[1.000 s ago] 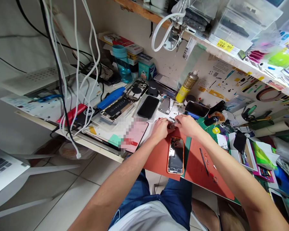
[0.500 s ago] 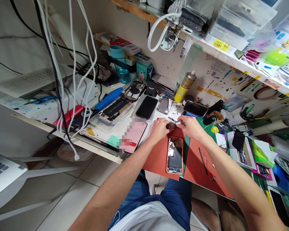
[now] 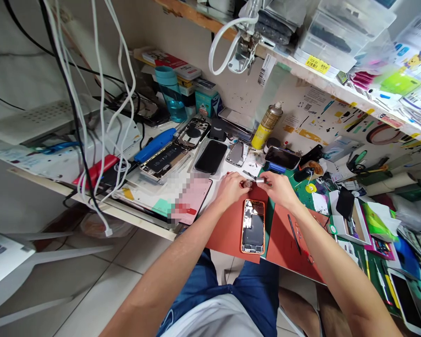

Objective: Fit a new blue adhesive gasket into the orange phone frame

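Note:
My left hand (image 3: 231,188) is closed around a small round glassy bottle (image 3: 247,184) at the far end of the red mat; much of it is hidden by the fingers. My right hand (image 3: 279,188) pinches a short silver cylinder (image 3: 260,179), which looks like a cap, just right of the bottle and apart from it. A thin dark-and-grey piece (image 3: 249,175) lies or sticks out behind the cylinder; whether it is attached I cannot tell. Between my forearms, an opened phone with an orange frame (image 3: 253,227) lies on the red mat (image 3: 224,234), its battery and boards showing.
A dark stick-like tool (image 3: 294,234) lies on the right red mat. Behind my hands are a black-screened phone (image 3: 211,157), a yellow spray can (image 3: 267,126) and a propped phone (image 3: 283,158). White cables (image 3: 101,93) hang at left. An open white box (image 3: 349,220) stands at right.
The silver cylinder has come slightly away from the bottle, and a gap now shows between them. My right hand has shifted a little right. The camera view has moved slightly.

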`<move>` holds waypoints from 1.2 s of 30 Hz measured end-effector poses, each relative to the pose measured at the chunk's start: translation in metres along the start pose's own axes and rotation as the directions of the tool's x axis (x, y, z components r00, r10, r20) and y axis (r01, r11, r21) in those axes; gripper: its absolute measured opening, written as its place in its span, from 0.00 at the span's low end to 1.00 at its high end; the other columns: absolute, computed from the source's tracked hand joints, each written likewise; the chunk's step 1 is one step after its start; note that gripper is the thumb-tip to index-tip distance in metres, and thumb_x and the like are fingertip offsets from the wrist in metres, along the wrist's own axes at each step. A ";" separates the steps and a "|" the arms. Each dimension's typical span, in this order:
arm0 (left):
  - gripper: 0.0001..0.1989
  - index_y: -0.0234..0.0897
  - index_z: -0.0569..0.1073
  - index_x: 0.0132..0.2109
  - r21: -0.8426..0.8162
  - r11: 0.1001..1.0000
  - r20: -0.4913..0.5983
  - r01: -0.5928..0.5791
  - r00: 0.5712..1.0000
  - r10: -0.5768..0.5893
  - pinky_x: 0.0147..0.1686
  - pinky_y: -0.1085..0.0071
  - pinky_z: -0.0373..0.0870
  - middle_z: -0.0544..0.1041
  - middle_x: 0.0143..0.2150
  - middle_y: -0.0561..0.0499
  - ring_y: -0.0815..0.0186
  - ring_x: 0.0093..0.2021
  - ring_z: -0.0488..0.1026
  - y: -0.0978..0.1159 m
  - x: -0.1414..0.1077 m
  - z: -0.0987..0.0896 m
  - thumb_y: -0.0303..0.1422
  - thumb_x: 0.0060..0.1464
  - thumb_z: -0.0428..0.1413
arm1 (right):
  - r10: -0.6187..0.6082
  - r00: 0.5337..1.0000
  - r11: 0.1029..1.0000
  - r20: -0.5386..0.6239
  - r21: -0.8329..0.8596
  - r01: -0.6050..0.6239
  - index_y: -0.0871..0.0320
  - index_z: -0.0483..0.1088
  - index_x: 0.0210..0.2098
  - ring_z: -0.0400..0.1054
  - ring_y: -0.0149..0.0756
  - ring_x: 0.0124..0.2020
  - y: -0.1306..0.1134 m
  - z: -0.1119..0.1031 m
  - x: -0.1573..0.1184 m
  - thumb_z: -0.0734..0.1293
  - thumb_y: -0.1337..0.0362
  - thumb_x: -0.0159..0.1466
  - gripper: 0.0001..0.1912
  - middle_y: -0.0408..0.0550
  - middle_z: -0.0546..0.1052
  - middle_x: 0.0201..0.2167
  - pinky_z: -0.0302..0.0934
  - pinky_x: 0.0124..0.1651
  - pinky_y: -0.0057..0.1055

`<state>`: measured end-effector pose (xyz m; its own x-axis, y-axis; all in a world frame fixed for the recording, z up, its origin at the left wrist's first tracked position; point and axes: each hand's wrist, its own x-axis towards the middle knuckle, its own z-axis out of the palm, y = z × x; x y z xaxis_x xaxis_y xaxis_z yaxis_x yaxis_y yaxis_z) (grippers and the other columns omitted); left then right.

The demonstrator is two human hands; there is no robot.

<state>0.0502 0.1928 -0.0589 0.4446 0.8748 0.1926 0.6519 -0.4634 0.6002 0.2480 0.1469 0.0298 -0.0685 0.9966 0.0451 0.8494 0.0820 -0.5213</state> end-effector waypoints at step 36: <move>0.31 0.34 0.71 0.69 0.019 0.959 -0.099 -0.283 0.954 0.284 0.59 0.56 0.72 0.82 0.63 0.40 0.51 0.61 0.77 0.034 -0.187 -0.020 0.50 0.71 0.57 | 0.321 0.887 0.875 -0.331 0.461 -0.145 0.51 0.82 0.52 0.80 0.47 0.51 -0.016 0.054 -0.131 0.76 0.56 0.69 0.13 0.52 0.85 0.50 0.76 0.57 0.45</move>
<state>-0.0238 0.0162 -0.0589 0.5484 0.7168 0.4307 0.5107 -0.6949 0.5063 0.2151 0.0155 -0.0134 0.3850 0.9099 0.1546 0.5122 -0.0714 -0.8559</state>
